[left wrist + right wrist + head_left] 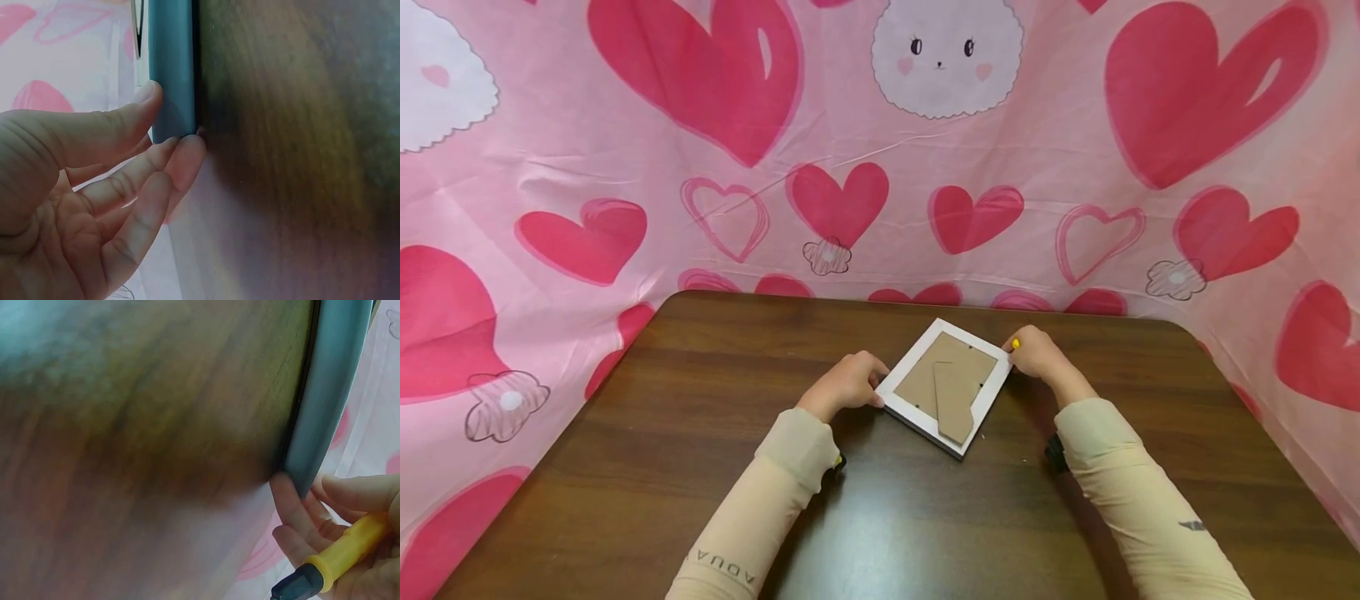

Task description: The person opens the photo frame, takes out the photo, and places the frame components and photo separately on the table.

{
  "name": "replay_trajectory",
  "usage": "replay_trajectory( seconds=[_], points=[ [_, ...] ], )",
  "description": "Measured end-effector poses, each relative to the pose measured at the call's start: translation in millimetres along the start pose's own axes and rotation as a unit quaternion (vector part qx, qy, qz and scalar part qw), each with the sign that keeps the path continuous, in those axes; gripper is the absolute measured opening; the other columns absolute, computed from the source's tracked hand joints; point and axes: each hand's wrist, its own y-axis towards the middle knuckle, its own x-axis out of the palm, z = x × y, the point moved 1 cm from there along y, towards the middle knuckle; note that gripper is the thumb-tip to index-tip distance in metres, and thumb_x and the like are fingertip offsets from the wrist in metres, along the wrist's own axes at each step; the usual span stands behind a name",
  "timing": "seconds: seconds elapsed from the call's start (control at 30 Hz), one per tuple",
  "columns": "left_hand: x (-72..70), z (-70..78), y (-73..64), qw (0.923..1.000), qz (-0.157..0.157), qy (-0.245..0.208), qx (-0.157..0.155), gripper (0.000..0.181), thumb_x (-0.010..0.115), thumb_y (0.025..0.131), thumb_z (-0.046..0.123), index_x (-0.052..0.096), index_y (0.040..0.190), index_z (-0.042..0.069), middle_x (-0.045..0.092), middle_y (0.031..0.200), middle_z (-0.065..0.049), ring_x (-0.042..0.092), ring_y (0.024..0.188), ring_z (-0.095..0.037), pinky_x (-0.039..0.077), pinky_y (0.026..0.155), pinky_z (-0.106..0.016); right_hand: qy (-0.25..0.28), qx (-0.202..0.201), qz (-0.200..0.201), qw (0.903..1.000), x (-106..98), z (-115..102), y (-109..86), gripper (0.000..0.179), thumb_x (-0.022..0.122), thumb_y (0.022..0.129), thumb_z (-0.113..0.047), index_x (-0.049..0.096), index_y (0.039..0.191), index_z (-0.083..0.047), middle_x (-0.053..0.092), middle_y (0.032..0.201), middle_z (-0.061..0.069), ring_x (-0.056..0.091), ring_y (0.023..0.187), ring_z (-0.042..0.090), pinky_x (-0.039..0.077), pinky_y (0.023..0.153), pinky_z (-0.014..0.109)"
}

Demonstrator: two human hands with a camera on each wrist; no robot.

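Observation:
A white picture frame (912, 411) lies back side up on the table, turned at an angle, its brown backing board (917, 379) and stand leg (953, 408) showing. At its left corner my left hand (848, 383) pinches the frame, the thumb (147, 103) on top and fingertips at the lower edge. My right hand (1036, 352) holds the opposite corner with its fingertips (289, 494). Tucked in that same hand is a yellow pen-like tool (353, 544) with a black end. In both wrist views the frame's side edge looks bluish grey.
The brown wooden table (625, 467) has rounded far corners. Behind it hangs a pink cloth (910, 150) with hearts, close to the table's far edge. A dark wrist strap (1056, 454) shows under the right sleeve.

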Motion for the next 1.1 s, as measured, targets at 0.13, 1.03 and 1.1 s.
replay_trajectory(
  seconds=[0.13,1.03,1.1],
  points=[
    [-1.3,0.3,3.5,0.9999,-0.007,0.008,0.000,0.035,0.083,0.076,0.003,0.073,0.110,0.004,0.070,0.080,-0.006,0.057,0.075,-0.015,0.049,0.075,-0.028,-0.018,0.002,0.005,0.9998,0.1,-0.7,-4.6,0.028,0.053,0.083,0.005,0.070,0.103,0.014,0.070,0.092,0.024,0.061,0.075,0.028,0.053,0.072,0.038],
    [-1.8,-0.1,17.6,0.9996,0.019,0.016,-0.011,0.039,0.078,0.079,-0.002,0.071,0.117,0.002,0.074,0.101,-0.015,0.068,0.096,-0.025,0.054,0.092,-0.039,-0.034,-0.007,-0.011,0.9993,-0.8,4.6,-53.7,0.019,0.057,0.084,0.005,0.068,0.097,0.014,0.067,0.078,0.018,0.062,0.061,0.017,0.053,0.064,0.035],
    [-3.2,-2.2,20.2,0.9997,0.017,0.011,-0.010,0.039,0.078,0.079,-0.001,0.071,0.118,0.002,0.074,0.102,-0.015,0.068,0.097,-0.025,0.054,0.093,-0.039,-0.032,-0.006,-0.013,0.9994,-0.8,5.0,-56.4,0.019,0.057,0.085,0.004,0.068,0.097,0.014,0.068,0.078,0.018,0.064,0.060,0.015,0.053,0.063,0.034]
  ],
)
